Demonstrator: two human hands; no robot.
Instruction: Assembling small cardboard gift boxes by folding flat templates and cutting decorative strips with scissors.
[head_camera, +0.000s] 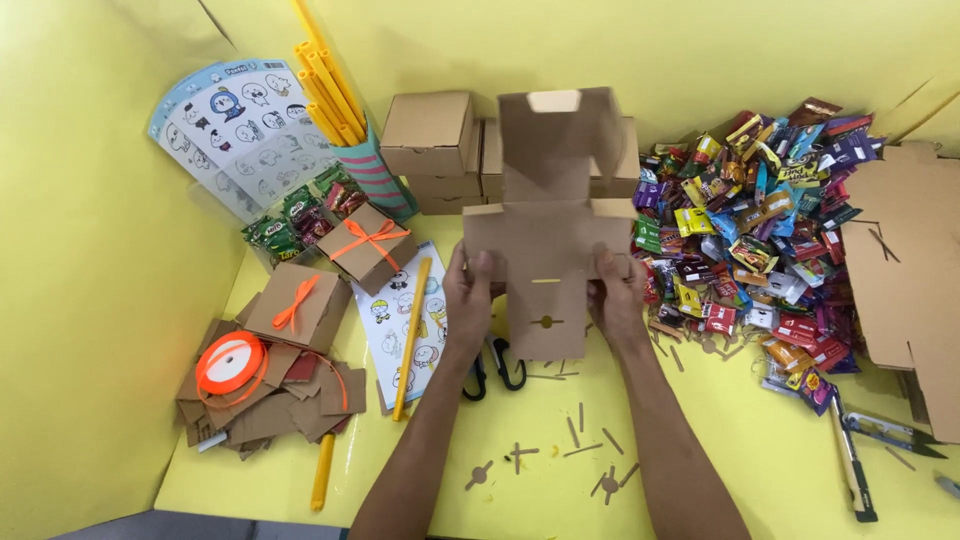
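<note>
Over on the left, sticker sheets (245, 125) lean on the yellow wall, and two small boxes with orange bows (335, 275) sit by a ribbon roll (231, 363). Plain brown boxes (432, 145) are stacked at the back. Bare yellow table (560, 500) lies open near the front edge. In the middle, the left hand (468, 300) and right hand (615, 295) each pinch one side of a flat box cutout (550, 215), held up between them. A big candy pile (760, 230) fills the right.

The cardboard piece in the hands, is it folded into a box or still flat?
Mostly flat: the cardboard cutout is spread between left hand and right hand.
</note>
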